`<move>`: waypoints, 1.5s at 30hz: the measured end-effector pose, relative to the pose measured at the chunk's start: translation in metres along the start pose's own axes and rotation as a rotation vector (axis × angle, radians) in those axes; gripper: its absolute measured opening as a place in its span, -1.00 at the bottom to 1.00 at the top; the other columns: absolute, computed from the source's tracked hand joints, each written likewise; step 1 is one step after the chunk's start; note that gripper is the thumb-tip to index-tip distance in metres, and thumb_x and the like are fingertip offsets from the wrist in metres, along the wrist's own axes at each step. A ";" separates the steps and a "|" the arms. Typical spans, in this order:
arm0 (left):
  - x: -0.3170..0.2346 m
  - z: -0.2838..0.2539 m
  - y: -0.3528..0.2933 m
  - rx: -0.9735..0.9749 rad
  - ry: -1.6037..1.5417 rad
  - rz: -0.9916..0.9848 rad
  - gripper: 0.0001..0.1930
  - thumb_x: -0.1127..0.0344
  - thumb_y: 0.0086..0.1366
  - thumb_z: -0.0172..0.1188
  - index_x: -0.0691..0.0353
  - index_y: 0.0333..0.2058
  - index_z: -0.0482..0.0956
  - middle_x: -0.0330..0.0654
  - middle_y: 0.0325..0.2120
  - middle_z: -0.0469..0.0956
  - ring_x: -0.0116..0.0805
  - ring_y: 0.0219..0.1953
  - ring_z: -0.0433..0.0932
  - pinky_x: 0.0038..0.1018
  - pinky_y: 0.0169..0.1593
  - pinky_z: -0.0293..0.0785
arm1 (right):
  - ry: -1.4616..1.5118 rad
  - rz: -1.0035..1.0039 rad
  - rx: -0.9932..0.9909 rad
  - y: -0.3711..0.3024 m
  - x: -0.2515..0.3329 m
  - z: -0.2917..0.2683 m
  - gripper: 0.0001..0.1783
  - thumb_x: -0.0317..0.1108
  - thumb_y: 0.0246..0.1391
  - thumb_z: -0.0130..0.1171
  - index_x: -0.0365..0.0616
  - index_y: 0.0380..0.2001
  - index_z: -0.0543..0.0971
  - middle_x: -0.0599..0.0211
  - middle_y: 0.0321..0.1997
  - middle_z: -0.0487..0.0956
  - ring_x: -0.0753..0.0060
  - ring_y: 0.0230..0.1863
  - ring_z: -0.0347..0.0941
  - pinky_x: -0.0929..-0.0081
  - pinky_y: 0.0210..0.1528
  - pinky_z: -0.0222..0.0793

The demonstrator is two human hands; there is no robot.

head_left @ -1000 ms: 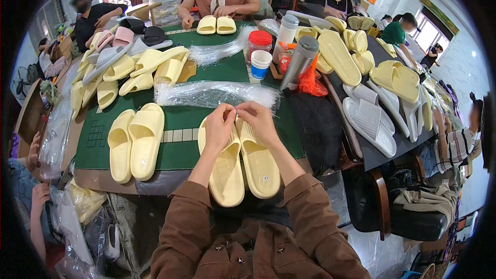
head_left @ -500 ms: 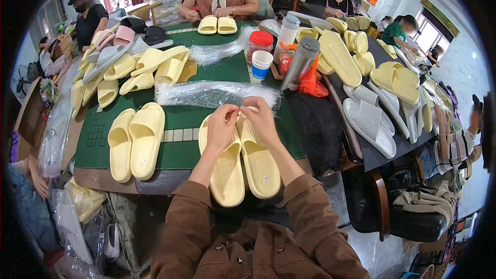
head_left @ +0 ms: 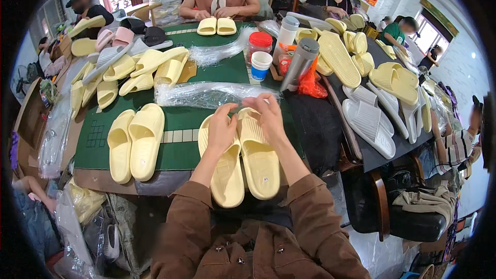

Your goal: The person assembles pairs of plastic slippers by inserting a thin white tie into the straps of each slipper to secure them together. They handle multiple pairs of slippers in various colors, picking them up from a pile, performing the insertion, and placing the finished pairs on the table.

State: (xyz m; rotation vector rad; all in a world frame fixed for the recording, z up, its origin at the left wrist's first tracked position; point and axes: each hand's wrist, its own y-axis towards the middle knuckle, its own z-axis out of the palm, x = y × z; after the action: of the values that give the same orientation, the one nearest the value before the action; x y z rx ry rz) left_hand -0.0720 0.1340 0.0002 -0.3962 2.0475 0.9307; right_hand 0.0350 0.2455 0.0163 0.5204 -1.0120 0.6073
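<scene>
A pair of pale yellow slides stands at the table's front edge before me, the left slide [head_left: 227,175] beside the right slide [head_left: 261,168]. My left hand [head_left: 221,130] is over the left slide's ribbed strap, its fingertips drawn together in a pinch. Over the right slide's strap, my right hand [head_left: 269,119] has curled fingers close to the thumb. Whatever is between the fingertips is too thin to make out. Just beyond my hands lies a bundle of clear thin plastic strands [head_left: 206,94]. Another yellow pair [head_left: 138,142] sits to the left.
A heap of slides [head_left: 139,67] covers the far left. Near the middle right stand a red-lidded jar [head_left: 260,42], a paper cup [head_left: 261,66] and a steel tumbler [head_left: 301,63]. More slides [head_left: 369,124] lie on the right-hand table. Several people work around the tables.
My hands have moved slightly apart above the straps, the right fingers lifting and loosening. At the far left, a person has raised yellow slides over the heap. The pair before me has stayed put.
</scene>
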 end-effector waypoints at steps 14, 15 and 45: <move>0.002 0.001 -0.003 -0.041 0.115 0.032 -0.52 0.45 0.22 0.11 0.23 0.15 0.34 -0.02 0.18 0.27 -0.04 0.20 0.30 -0.31 0.22 0.26 | -0.506 -0.675 -0.567 -0.092 0.189 -0.111 -0.88 -0.32 0.28 -0.01 -0.11 -0.30 0.41 0.59 -0.50 0.24 0.74 -0.50 0.09 0.69 -0.47 -0.02; 0.000 0.005 -0.002 -0.016 0.084 0.009 -0.53 0.44 0.22 0.11 0.22 0.14 0.35 -0.03 0.17 0.28 -0.04 0.18 0.32 -0.31 0.19 0.29 | -0.608 -0.734 -0.644 -0.103 0.209 -0.129 -0.89 -0.33 0.28 -0.01 -0.13 -0.29 0.42 0.59 -0.49 0.25 0.73 -0.47 0.11 0.70 -0.44 0.02; -0.087 -0.039 -0.117 0.282 0.615 0.171 -0.49 0.19 0.19 0.21 0.17 0.11 0.40 0.17 -0.03 0.33 0.18 0.01 0.34 -0.07 0.08 0.30 | -1.544 -0.055 -0.282 -0.065 0.237 -0.323 -0.65 -0.31 0.10 0.07 -0.33 -0.11 0.56 -0.10 -0.08 0.59 0.06 0.03 0.50 0.33 0.05 0.33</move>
State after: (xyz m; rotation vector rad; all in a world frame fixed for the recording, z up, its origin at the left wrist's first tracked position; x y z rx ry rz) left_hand 0.0249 0.0220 0.0293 -0.3886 2.7681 0.6455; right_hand 0.3718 0.4629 0.0785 0.7490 -2.4704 -0.1290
